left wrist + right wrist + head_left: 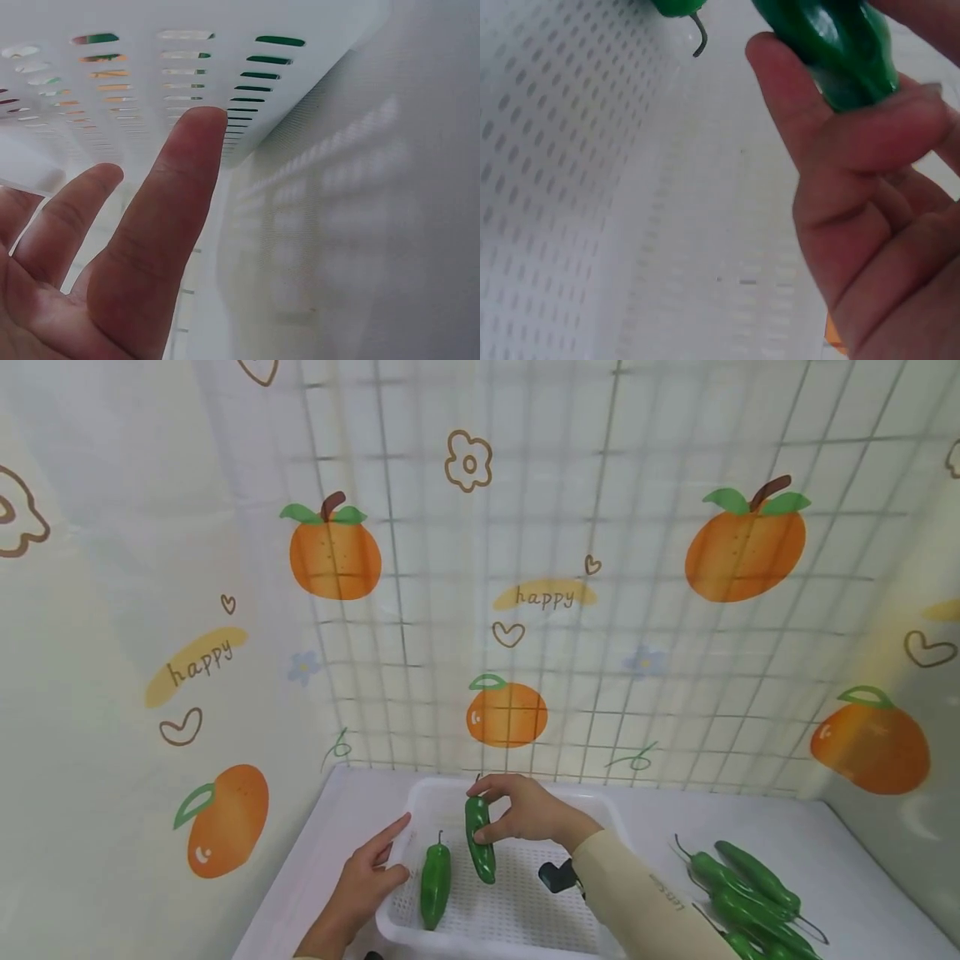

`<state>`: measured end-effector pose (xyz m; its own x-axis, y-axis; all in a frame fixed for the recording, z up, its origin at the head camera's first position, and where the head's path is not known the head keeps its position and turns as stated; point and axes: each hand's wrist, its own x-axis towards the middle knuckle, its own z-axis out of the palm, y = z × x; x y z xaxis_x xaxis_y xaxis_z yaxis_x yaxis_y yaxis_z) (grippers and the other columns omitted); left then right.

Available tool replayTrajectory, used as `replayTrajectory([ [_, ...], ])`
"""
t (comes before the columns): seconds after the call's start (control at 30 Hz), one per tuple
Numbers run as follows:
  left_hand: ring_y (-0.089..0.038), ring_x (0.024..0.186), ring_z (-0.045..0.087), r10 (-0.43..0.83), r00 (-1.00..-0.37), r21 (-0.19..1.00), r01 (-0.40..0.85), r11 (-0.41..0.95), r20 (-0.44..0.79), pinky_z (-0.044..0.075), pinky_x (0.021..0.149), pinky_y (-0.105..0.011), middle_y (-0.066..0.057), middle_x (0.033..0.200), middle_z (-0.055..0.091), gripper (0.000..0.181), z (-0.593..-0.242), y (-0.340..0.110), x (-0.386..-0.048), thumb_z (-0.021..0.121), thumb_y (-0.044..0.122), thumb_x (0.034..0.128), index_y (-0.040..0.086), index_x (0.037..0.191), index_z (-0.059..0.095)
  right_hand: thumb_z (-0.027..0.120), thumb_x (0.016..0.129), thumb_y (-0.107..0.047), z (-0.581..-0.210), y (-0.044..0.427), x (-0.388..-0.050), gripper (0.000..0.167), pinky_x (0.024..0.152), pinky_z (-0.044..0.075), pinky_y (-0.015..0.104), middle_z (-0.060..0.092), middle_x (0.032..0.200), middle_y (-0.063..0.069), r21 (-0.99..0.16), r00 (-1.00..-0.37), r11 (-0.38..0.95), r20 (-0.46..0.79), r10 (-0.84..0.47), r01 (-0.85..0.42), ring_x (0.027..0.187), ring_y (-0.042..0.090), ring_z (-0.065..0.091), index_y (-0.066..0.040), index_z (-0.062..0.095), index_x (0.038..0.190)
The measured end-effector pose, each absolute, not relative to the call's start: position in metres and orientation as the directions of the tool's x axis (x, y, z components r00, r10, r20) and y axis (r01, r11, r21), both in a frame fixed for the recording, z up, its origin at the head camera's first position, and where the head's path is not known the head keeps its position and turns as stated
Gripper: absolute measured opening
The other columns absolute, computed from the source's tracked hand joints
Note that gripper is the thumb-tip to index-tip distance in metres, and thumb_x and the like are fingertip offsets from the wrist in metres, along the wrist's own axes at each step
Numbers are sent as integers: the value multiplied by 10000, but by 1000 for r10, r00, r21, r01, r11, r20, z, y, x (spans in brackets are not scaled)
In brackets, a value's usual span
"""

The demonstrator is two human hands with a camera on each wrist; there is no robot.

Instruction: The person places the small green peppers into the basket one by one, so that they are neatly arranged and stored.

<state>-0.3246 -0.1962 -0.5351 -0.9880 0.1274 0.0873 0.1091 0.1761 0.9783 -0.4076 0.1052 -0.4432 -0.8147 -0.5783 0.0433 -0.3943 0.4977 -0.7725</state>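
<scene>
A green pepper (478,843) is pinched between the thumb and fingers of my right hand (525,810), held over the white perforated basket (517,945). The right wrist view shows the same pepper (840,45) between the fingertips. Inside the basket, toward its left side, lies a second green pepper (435,885) with its stem pointing away from me. My left hand (363,881) rests at the basket's left wall with its fingers extended. In the left wrist view, a finger (172,202) touches the slotted basket wall (322,22) from outside.
Several green peppers (750,897) lie in a pile on the white table (660,814) to the right of the basket. A curtain printed with oranges (507,716) hangs over a wire grid behind. The right wrist carries a black device (557,877).
</scene>
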Motion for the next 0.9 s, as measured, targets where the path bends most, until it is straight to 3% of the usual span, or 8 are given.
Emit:
replayTrajectory([
  [0.23,-290,1074,739,131,-987,982,116,147,97,640,783,-431,-170,1482,602,785,-536,-197,-326,684,88,871,285,1604,480,961,762,-345,-451,93,-413,658,745,607,420,673,1262,73,-785,-816,479,56,-575,-392,873,205,727,-216,684,1344],
  [0.53,-333,1149,712,133,-986,981,117,156,96,637,804,-425,-168,1501,585,783,-534,-194,-324,681,89,873,282,1605,480,979,736,-323,-468,89,-411,645,721,596,415,680,1252,55,-763,-807,510,25,-590,-397,1042,323,689,-248,691,1308],
  [0.9,-320,1148,716,134,-987,982,114,153,94,635,817,-404,-147,1494,595,777,-537,-196,-325,686,87,867,286,1594,495,998,709,-249,-488,82,-415,634,700,607,335,700,1203,43,-729,-779,517,37,-626,-450,765,147,728,-237,684,1260],
])
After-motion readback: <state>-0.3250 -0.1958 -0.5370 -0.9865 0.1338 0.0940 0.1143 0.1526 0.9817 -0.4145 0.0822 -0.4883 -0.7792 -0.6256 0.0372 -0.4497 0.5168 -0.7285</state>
